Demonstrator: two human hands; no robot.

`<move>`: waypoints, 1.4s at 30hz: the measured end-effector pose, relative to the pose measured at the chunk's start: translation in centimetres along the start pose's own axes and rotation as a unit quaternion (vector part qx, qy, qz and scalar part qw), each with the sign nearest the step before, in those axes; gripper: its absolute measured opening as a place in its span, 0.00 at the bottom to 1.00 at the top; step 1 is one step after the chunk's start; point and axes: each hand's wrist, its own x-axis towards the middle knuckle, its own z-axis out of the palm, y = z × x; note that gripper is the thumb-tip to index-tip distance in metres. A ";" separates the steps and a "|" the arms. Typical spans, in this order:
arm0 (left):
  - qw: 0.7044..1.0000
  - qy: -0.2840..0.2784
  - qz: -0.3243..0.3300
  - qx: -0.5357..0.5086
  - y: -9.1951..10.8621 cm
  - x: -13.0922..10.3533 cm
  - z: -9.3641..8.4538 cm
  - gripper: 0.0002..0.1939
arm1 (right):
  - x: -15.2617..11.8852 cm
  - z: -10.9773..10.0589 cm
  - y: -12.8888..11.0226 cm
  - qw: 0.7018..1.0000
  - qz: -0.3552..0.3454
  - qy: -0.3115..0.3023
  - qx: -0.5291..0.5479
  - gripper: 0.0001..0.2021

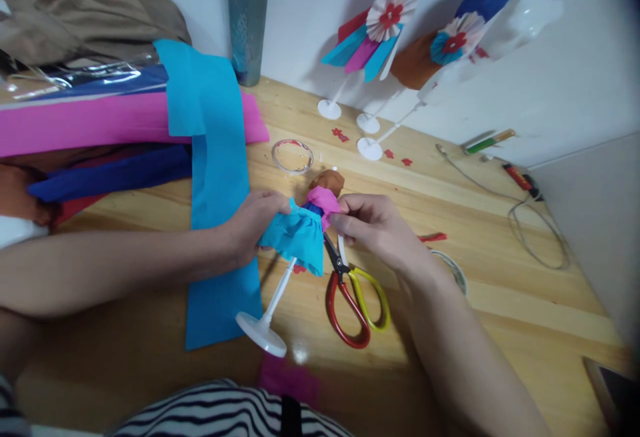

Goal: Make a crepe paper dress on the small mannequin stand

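Observation:
A small crepe-paper figure with a blue skirt [299,234], a pink band [325,202] and a brown top [330,182] leans on a white stand [267,330]. My left hand [255,220] grips the skirt's left edge, fingers closed round it. At the pink band, my right hand [367,220] pinches its right side between thumb and fingers. Scissors [345,280] with one red and one yellow handle lie below my right hand, blades partly open and tips hidden. A long blue paper strip [217,177] runs beneath my left wrist.
Pink [90,120] and dark blue paper [115,180] lie at left. A clear ring-shaped container [293,157] sits behind the figure. Decorated pieces on white bases [370,148] stand at the wall. A cable [515,224], a tape roll [453,267] and a green-handled tool [483,145] are at right.

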 end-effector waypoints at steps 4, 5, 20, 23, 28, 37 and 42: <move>0.995 0.056 -0.028 -0.072 0.1 0.0 0.1 0.10 | 0.0 0.1 0.1 0.999 -0.017 -0.006 -0.038 0.13; 0.995 0.050 -0.024 -0.077 0.1 0.0 0.1 0.10 | -0.1 0.3 0.1 0.998 -0.029 -0.004 -0.061 0.14; 0.996 0.007 0.054 0.065 0.1 0.1 -0.3 0.09 | 0.3 0.8 1.0 0.999 -0.050 0.022 -0.006 0.11; 0.995 0.003 0.050 0.091 0.1 0.3 -0.5 0.09 | 0.3 0.5 1.0 0.998 -0.037 0.034 0.042 0.12; 0.994 0.005 0.035 0.104 0.1 0.5 -0.7 0.09 | 0.4 0.4 1.1 0.997 -0.025 0.040 0.059 0.12; 0.993 0.009 0.009 0.116 0.2 0.7 -0.7 0.10 | 0.9 0.0 1.2 0.997 -0.044 0.061 0.015 0.13; 0.995 0.009 0.009 0.103 0.2 0.5 -0.5 0.09 | 0.1 0.4 0.8 0.984 -0.072 0.032 -0.159 0.14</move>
